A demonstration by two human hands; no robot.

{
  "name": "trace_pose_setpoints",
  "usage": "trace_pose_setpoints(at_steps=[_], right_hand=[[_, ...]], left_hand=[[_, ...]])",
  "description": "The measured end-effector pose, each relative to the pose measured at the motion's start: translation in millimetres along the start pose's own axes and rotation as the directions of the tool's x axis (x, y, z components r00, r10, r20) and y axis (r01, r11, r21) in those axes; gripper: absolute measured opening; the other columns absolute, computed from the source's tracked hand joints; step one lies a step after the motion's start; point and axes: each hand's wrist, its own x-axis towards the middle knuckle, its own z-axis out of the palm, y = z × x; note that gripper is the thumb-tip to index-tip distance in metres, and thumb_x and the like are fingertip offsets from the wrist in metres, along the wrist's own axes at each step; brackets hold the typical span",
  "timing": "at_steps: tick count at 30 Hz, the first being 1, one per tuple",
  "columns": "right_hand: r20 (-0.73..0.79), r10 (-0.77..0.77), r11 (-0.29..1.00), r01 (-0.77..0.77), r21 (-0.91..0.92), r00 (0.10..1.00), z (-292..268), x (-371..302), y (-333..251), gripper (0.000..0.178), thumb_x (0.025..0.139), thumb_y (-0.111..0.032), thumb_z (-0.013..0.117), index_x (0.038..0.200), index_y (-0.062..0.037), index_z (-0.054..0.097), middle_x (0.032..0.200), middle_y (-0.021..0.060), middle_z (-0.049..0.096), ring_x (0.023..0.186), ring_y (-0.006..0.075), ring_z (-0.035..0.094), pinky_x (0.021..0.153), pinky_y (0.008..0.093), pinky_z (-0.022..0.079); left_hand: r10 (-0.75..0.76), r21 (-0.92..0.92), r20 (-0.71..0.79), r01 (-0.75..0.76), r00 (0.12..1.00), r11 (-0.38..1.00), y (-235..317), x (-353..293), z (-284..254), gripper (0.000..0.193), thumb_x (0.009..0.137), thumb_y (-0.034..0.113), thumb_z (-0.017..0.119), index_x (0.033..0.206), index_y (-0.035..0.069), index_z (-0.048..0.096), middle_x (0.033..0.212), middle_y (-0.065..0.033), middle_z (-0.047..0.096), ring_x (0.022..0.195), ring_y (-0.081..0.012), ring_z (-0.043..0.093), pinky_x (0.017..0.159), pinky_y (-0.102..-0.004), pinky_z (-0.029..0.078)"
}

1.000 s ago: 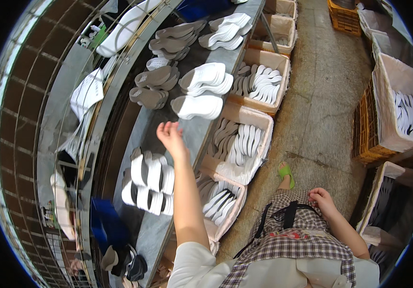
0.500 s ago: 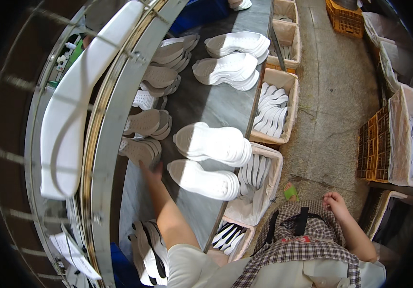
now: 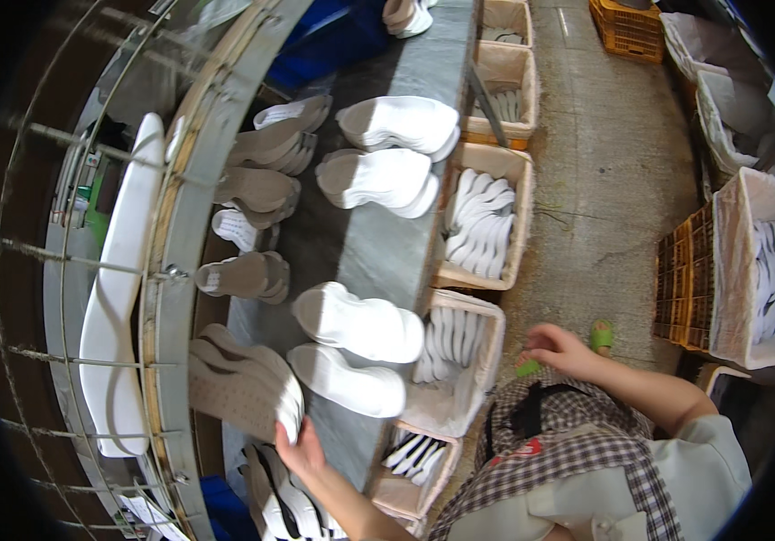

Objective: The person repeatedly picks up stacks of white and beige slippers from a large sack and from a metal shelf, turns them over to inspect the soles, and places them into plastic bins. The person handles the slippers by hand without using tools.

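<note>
My left hand grips the near end of a stack of white shoe soles, lifted and tilted at the left side of the grey bench. Its thumb and fingers close around the stack's rounded end. Just right of that stack lie two piles of white soles, a farther one and a nearer one. Over the aisle beside my apron, my right hand holds nothing, its fingers loosely bent and apart. Below my left hand are white soles with black trim.
Farther along the bench stand more sole piles and a blue bin. Lined crates of soles run along its right edge. A wire guard and metal rail border the left. Orange crates flank the concrete aisle.
My left hand has taken a stack of soles from the shaded row and drawn it nearer, raised. My right hand has moved left and slightly farther from me. The whole view has shifted.
</note>
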Motion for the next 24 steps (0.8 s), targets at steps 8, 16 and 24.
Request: trace_pose_setpoints(at_steps=[8,16,24], right_hand=[[0.533,-0.113,0.941,-0.083,0.329,0.838,9,5,-107,0.087,0.084,-0.041,0.065,0.147,-0.0123,0.012,0.141,0.0136,0.036,0.128,0.0233,0.037,0.105,0.0398,0.034],[0.354,-0.174,0.591,-0.190,0.784,0.919,-76,-42,-123,0.081,0.079,-0.029,0.059,0.145,-0.0068,0.017,0.142,0.0141,0.036,0.128,0.0248,0.040,0.106,0.0391,0.035],[0.387,0.157,0.563,-0.404,0.721,0.909,-114,-60,-106,0.067,0.085,-0.048,0.046,0.136,-0.0054,0.042,0.135,0.0172,0.047,0.122,0.0331,0.047,0.102,0.0499,0.035]], left_hand=[[-0.273,0.166,0.151,0.248,0.950,0.955,-59,-241,86,0.073,0.072,0.017,0.065,0.134,-0.005,0.033,0.122,-0.0220,0.051,0.111,-0.0351,0.053,0.091,-0.0478,0.046],[-0.620,0.614,0.362,0.322,0.696,0.720,-149,-288,199,0.081,0.074,0.008,0.073,0.138,-0.005,0.027,0.131,-0.0175,0.046,0.120,-0.0271,0.047,0.101,-0.0390,0.038],[-0.780,0.670,0.376,0.435,0.500,0.601,-210,-233,265,0.050,0.091,0.017,0.059,0.131,-0.005,0.040,0.120,-0.0176,0.056,0.105,-0.0267,0.059,0.089,-0.0373,0.049]])
